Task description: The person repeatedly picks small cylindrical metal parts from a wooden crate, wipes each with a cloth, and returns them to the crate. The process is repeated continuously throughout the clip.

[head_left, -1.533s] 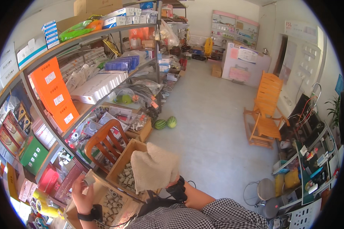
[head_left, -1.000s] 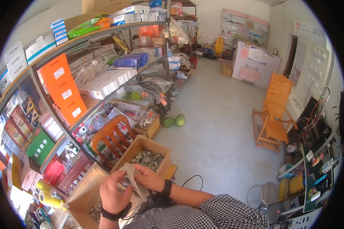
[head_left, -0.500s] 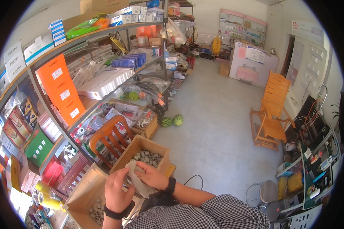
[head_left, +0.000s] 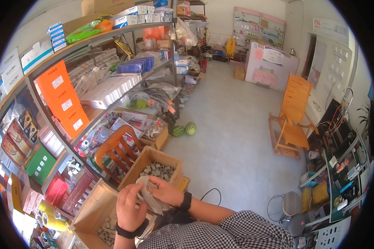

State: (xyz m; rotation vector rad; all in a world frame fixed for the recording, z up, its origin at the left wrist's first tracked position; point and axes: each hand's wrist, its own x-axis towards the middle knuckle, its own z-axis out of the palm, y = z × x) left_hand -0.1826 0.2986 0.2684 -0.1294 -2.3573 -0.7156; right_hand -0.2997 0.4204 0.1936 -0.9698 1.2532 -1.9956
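A crumpled grey cloth (head_left: 155, 203) is gripped between my two hands, low in the middle of the view. My left hand (head_left: 130, 207) has its fingers bent around the cloth's left side. From the right, my right hand (head_left: 167, 193) pinches its upper part. Whether something is wrapped inside the cloth cannot be seen. Just beyond my hands stands a wooden box (head_left: 177, 169) with many short grey pipe fittings (head_left: 158, 170). To the left of my left hand is a second wooden box (head_left: 81, 220), with more grey fittings (head_left: 107, 233) at its bottom.
A wooden chair (head_left: 118, 145) stands behind the boxes, beside crowded metal shelves (head_left: 124, 31) on the left. Two watermelons (head_left: 184, 129) lie on the floor (head_left: 224, 137). To the right are a wooden rocking chair (head_left: 293, 118), a round stool (head_left: 292, 203) and a cluttered desk (head_left: 334, 199).
Both hands keep hold of the cloth, with small shifts of the fingers and of its folds. The whole view has turned slightly, so the room sits a little further left.
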